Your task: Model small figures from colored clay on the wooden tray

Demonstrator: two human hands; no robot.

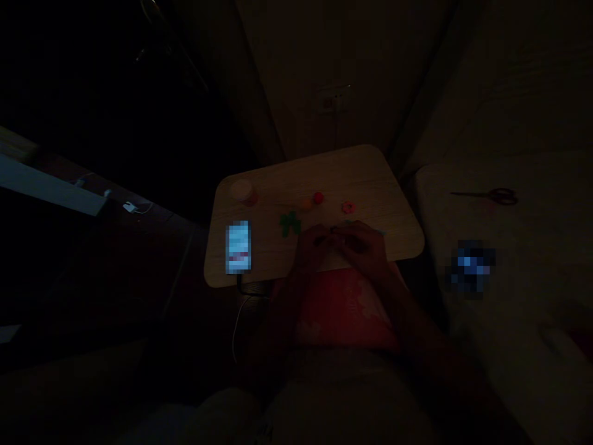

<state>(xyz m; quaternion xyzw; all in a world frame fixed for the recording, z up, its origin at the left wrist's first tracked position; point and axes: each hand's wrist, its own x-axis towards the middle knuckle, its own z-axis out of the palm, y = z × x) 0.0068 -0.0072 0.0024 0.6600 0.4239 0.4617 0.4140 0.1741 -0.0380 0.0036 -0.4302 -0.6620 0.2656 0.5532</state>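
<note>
In dim light, two bare hands are brought together over the near edge of a small wooden table (273, 179), the left hand (311, 245) and the right hand (365, 245) both bent inward, fingertips close. A small dark piece (333, 230) appears to be held between them, though the gloom is too deep to tell by which fingers, or how tightly either hand is closed. Just beyond the left hand, a green piece (290, 224) with several lobes is laid flat on the wood. Farther back, an orange ball (306, 204) and a red ball (317, 198) are set side by side, and a pinkish-red ring (348, 207) is placed to their right, beyond the right hand. A pale strip (380, 232) is partly seen beside the right hand. At the table's left end, a lit phone (238, 247), its screen blurred, is placed near the edge, with a dark cable (239, 284) run down from it; a jar (243, 192) is stood behind it. Red patterned cloth (345, 306) is seen below the hands. To the right, scissors (503, 196) are laid on a separate pale surface (523, 247), near a blurred bluish object (470, 267). On the wall behind the table, a socket (332, 101) is faintly shown.
</note>
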